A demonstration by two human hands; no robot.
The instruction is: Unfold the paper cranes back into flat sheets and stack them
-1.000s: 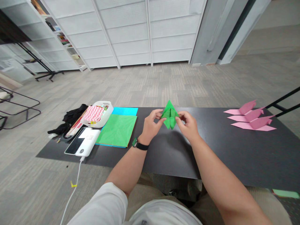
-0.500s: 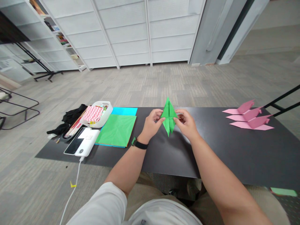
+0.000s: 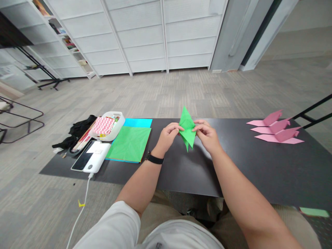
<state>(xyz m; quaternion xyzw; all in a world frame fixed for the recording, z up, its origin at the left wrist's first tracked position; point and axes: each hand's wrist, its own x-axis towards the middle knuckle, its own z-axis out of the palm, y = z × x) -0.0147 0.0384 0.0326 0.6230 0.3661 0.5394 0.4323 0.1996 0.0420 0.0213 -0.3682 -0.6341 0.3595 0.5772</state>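
Observation:
A folded piece of green origami paper (image 3: 187,126) is held up over the dark table, its long point toward the far edge and two narrow points toward me. My left hand (image 3: 169,135) pinches its left corner between thumb and fingers. On the opposite corner, my right hand (image 3: 206,135) has the same kind of pinch. A smooth face of the paper is toward me. Left of my left hand lies a stack of coloured paper sheets (image 3: 131,143), green on top with blue showing beneath.
Three pink folded paper birds (image 3: 281,134) stand at the right of the black table (image 3: 241,169). At the left are a white basket (image 3: 120,122), a phone (image 3: 82,160), a white power bank (image 3: 97,160) with a cable, and black cloth (image 3: 81,126).
The face toward me has changed: half a second ago a centre slit and crosswise fold showed, now a smooth flap covers them. Both hands keep their pinch on the side corners.

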